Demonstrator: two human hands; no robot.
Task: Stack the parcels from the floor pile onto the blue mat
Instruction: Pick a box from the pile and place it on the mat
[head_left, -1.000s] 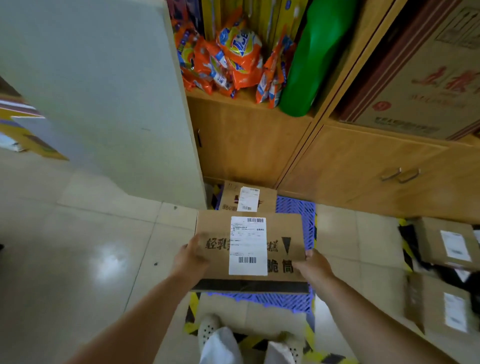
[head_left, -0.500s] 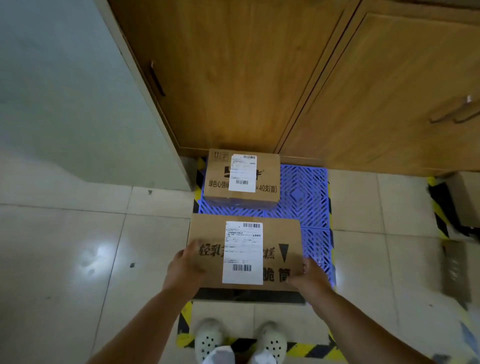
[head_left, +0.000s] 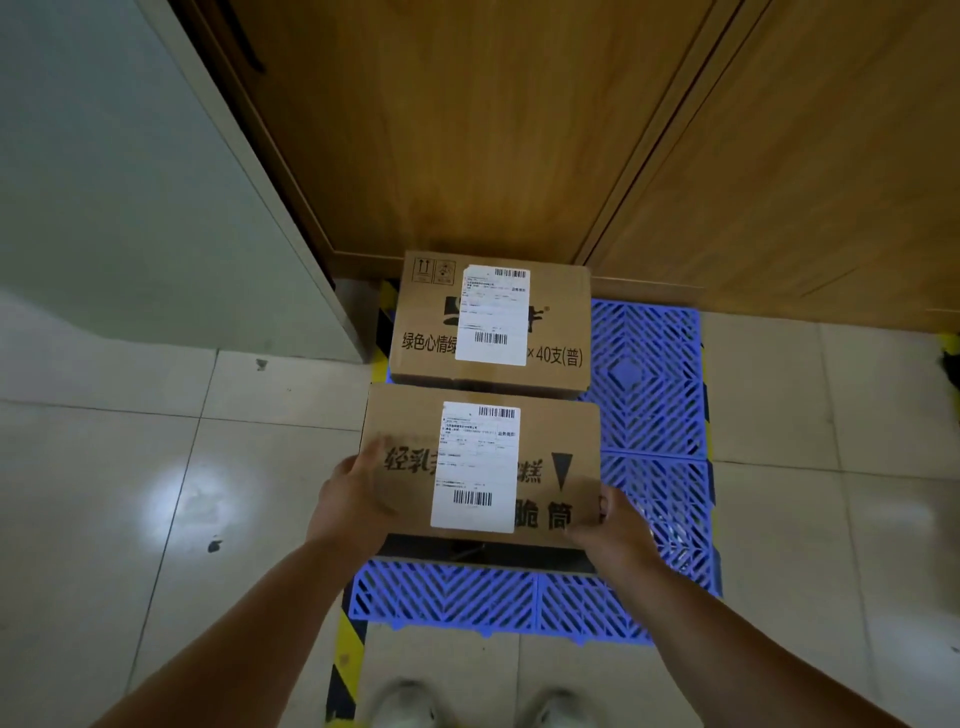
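Note:
I hold a brown cardboard parcel (head_left: 556, 457) with a white shipping label low over the blue mat (head_left: 649, 395). My left hand (head_left: 353, 501) grips its near left corner, thumb on top. At the near right corner my right hand (head_left: 615, 530) grips the other side. A second brown parcel (head_left: 426, 332) with a white label lies on the mat's far left part, right behind the held one. A dark shadow shows under the held parcel's near edge; whether it touches the mat I cannot tell.
Wooden cabinet doors (head_left: 467, 130) rise directly behind the mat. A pale panel (head_left: 119, 171) stands at the left. Yellow-black tape (head_left: 345, 654) edges the mat on the glossy tiled floor (head_left: 104, 519). My light shoes (head_left: 410, 701) are at the bottom edge.
My view has tilted down and closer to the mat. The held parcel has moved forward and lower, now just in front of the parcel lying on the mat.

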